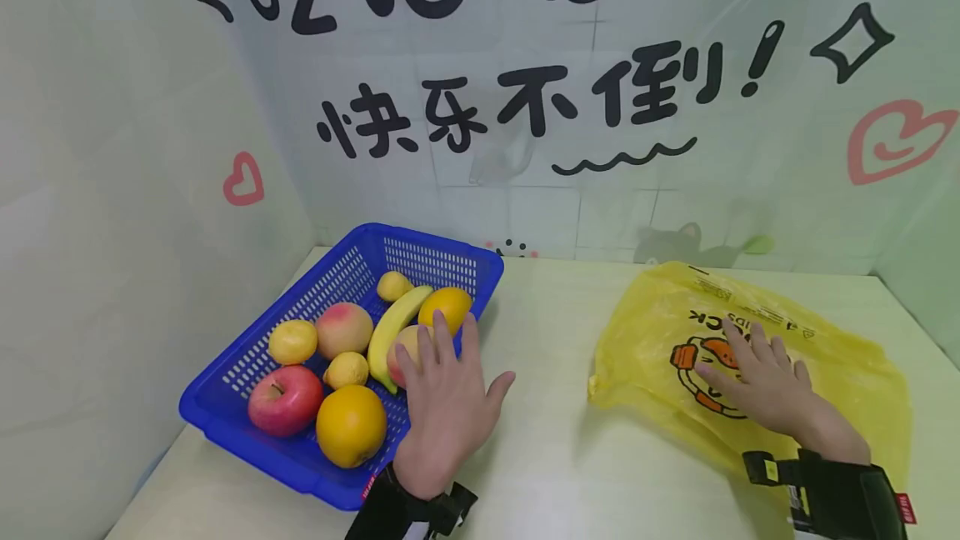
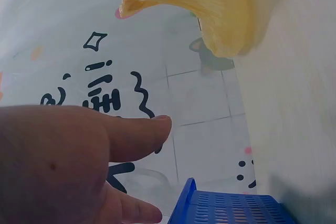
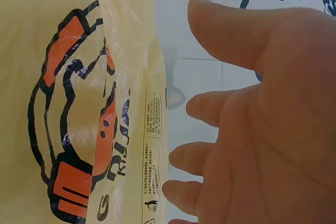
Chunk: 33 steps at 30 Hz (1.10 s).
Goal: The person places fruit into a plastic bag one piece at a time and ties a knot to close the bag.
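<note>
My left hand (image 1: 450,407), palm down with fingers spread, is over the right side of a blue plastic basket (image 1: 251,458). Its fingertips overlap a peach (image 1: 403,352) in the head view. Also in the basket are a red apple (image 1: 285,400), an orange (image 1: 351,426), a banana (image 1: 397,332), another peach (image 1: 344,330), a second orange (image 1: 446,305) and several small yellow fruits (image 1: 292,342). On the right, a crumpled yellow plastic bag (image 1: 840,365) with a printed cartoon lies flat. Over it my right hand (image 1: 776,390) has its fingers extended, holding nothing; the right wrist view shows its palm (image 3: 252,103).
Both the basket and the bag lie on a pale tabletop (image 1: 540,440). Behind them stands a white wall sheet (image 1: 510,198) with black lettering and hearts. Another sheet (image 1: 112,273) bounds the left side. Black straps (image 1: 832,482) are round both wrists.
</note>
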Tool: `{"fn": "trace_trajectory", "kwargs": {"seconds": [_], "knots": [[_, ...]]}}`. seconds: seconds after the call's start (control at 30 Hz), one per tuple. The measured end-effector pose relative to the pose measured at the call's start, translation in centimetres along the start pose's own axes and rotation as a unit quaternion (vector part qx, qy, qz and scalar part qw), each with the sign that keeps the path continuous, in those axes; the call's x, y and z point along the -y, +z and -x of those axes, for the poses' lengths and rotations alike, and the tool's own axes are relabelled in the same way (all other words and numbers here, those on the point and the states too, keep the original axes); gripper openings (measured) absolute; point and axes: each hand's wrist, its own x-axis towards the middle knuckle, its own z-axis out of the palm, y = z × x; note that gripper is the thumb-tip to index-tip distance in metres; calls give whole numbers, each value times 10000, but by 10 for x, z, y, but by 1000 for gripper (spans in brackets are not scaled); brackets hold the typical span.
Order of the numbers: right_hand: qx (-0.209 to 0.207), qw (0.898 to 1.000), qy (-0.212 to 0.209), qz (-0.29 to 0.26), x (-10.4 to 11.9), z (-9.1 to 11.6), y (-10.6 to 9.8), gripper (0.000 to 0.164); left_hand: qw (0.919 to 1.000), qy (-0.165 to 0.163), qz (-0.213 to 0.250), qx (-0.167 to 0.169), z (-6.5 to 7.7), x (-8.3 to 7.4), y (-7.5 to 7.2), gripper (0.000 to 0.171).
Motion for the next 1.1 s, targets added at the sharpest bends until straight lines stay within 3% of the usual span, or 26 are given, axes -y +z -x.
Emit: {"fn": "trace_trajectory", "kwargs": {"seconds": [0.33, 0.6, 0.9, 1.1], "knots": [[564, 9979, 316, 47, -11, -13, 17, 96, 9975, -216, 426, 523, 3, 0, 4, 88], [919, 9957, 36, -93, 10, -21, 35, 95, 9967, -371, 504, 519, 3, -6, 6, 90], [903, 9953, 289, 197, 26, -25, 48, 95, 9978, -449, 147, 474, 2, -11, 8, 94], [847, 9955, 377, 220, 32, -28, 53, 94, 9985, -429, 201, 280, 4, -15, 11, 94]]}}
